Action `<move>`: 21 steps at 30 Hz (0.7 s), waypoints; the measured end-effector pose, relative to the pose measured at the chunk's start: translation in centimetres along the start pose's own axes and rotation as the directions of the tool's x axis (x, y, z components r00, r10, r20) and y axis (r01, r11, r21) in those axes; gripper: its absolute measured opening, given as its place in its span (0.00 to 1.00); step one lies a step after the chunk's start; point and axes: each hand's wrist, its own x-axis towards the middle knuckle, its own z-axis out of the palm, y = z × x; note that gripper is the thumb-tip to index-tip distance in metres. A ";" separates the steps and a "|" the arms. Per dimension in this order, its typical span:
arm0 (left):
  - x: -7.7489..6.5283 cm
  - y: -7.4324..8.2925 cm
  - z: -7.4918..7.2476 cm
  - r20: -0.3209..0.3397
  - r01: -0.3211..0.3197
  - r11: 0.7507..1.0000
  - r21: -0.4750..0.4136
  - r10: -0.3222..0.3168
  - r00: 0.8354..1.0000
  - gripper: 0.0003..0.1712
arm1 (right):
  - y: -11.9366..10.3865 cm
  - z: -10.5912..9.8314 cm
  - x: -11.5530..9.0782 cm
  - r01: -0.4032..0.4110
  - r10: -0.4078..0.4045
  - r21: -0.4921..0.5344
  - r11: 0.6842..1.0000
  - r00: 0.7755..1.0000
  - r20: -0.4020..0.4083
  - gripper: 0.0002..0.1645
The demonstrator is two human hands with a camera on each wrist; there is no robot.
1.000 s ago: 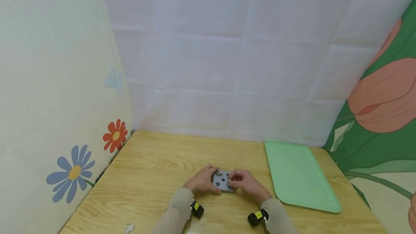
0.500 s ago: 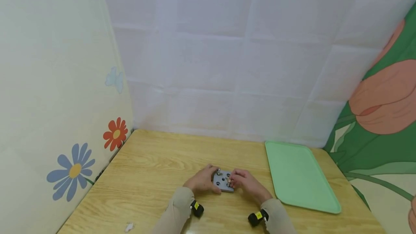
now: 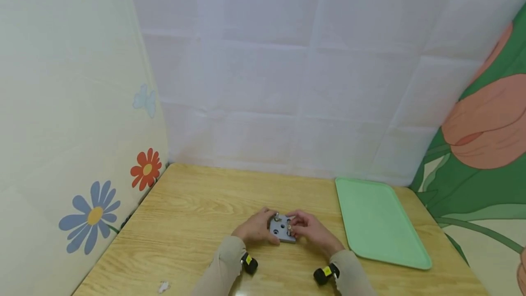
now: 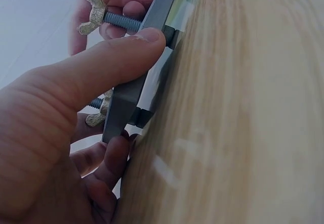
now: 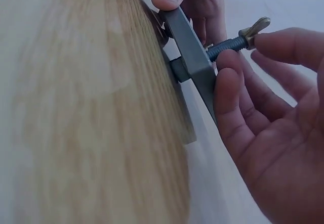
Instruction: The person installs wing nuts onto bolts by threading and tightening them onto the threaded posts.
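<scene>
A grey metal plate [image 3: 284,235] with several holes stands slightly above the table, between the hands. My left hand [image 3: 255,229] grips its left edge, the thumb [image 4: 121,57] on the near side and fingers curled at the far side. Two bolts pass up through the plate, their heads underneath. On the right bolt [image 5: 228,47], a brass wing nut [image 4: 95,14] sits near the threaded end, well away from the plate. My right hand [image 3: 314,233] pinches this wing nut, other fingers beside the plate. The second wing nut [image 4: 103,112] sits lower on the far-left bolt, thread protruding.
A light green tray [image 3: 380,223] lies at the right of the wooden table [image 3: 205,195]. A small whitish scrap [image 3: 163,287] is near the front left. White cloth hangs behind, with printed flower panels on both sides.
My right fingers have shifted round the wing nut, curling in and then spreading a little. The left hand and the plate have stayed almost still.
</scene>
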 end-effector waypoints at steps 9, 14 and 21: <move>0.0 0.2 -0.2 0.017 0.011 1.000 0.001 -0.011 1.000 0.50 | 0.6 -0.3 0.3 0.046 -0.045 -0.032 0.998 0.998 0.054 0.11; 0.2 0.0 -0.1 0.021 0.017 1.000 0.005 -0.017 1.000 0.50 | 0.8 -0.3 0.4 0.070 -0.066 -0.050 0.996 0.996 0.067 0.09; 0.1 0.1 -0.1 0.016 0.009 1.000 0.005 -0.009 1.000 0.50 | 0.1 0.2 0.2 0.035 -0.033 -0.058 0.998 0.999 0.025 0.07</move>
